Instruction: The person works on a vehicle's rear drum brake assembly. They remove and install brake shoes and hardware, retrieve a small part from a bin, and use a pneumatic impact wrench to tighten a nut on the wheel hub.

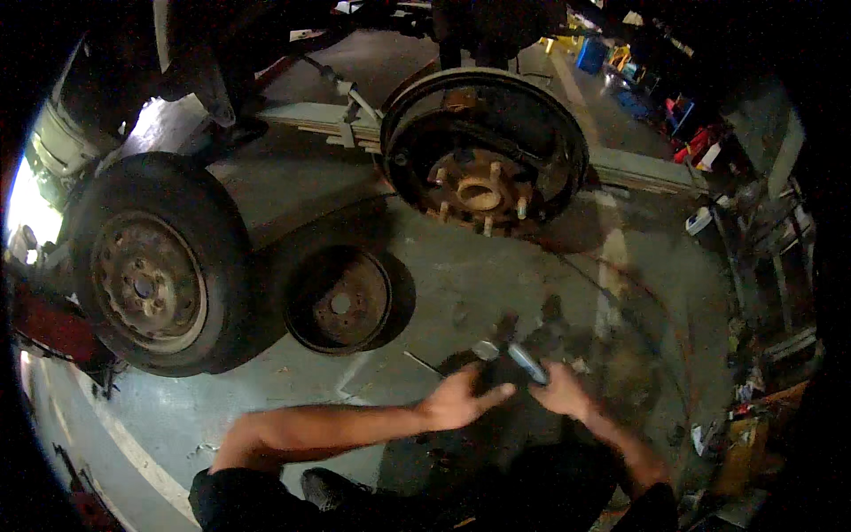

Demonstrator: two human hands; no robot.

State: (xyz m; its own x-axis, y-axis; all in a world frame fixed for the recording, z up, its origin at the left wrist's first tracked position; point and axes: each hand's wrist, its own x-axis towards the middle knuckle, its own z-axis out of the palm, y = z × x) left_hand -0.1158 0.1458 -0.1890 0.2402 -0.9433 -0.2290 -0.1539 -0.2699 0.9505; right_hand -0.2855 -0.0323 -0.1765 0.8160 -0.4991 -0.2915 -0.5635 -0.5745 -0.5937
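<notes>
My right hand [560,390] is closed round the pale blue-grey handle of a hammer [526,362]. Its dark head, with one shiny end, points up and away from me over the floor. Just left of it, my left hand [454,401] is apart from the handle, thumb stretched out and fingers partly in shadow. Beyond both hands stands a rusty wheel hub [479,193] with studs, set in a dark brake backing plate [567,133]. A brake drum [341,303] lies on the floor to the left, its centre hole showing.
A tyre on a rusty steel wheel [146,282] stands at the left. Stacked boards [647,170] lie behind the hub. A thin rod [423,362] is on the floor by my left hand. Metal frames [780,257] and clutter line the right side.
</notes>
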